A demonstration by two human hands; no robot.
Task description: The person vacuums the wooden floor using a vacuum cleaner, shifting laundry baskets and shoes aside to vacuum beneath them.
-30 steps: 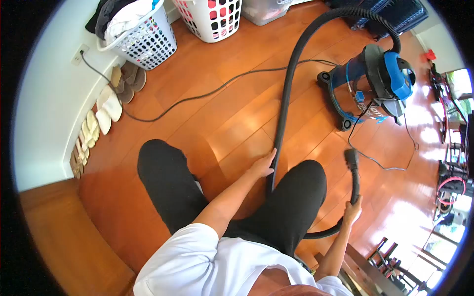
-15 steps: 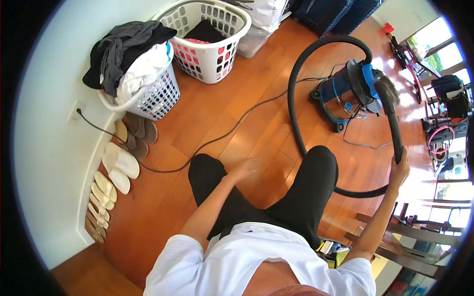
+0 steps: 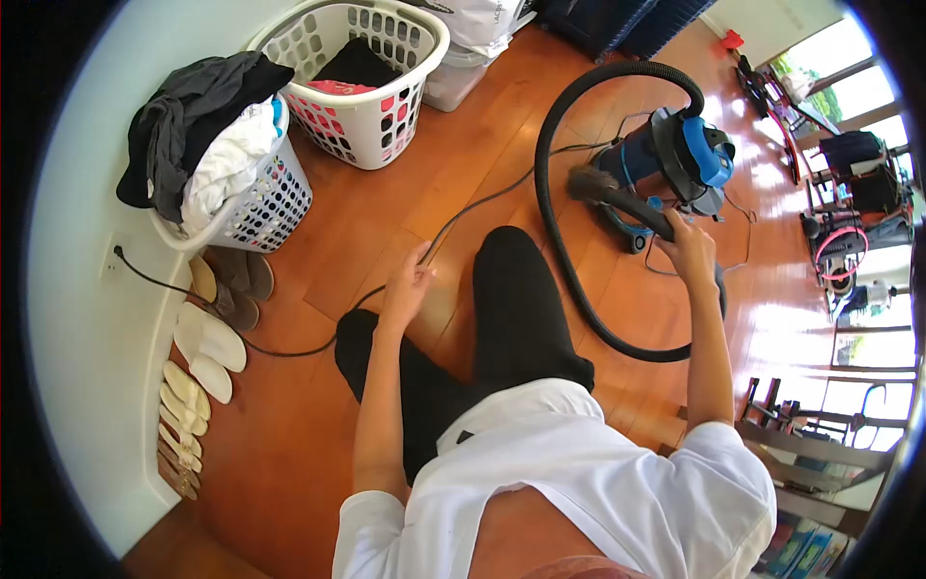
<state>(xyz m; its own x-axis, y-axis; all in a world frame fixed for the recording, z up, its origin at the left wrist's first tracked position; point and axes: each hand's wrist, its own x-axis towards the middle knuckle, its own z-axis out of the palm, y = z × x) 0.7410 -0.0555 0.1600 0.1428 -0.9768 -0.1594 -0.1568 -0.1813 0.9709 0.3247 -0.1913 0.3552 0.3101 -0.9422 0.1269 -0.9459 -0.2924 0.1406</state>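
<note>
My right hand is closed around the black vacuum wand, which ends in a dark bristle brush head. The brush is raised in front of the vacuum cleaner, a dark drum with a blue top on wheels. From the wand, a black ribbed hose loops over the floor to the cleaner. My left hand hangs above my left knee with its fingers loosely apart. It overlaps the grey power cord in view; I see no grip on the cord.
Two white laundry baskets, one heaped with clothes and one partly filled, stand by the wall. Shoes line the wall below the outlet, where the cord is plugged in. Dark suitcases stand at the back; wooden furniture is at right.
My right hand has swung the wand leftward, bringing the brush from the cleaner's right side to its front left. My left hand has risen and moved left. My knees have shifted.
</note>
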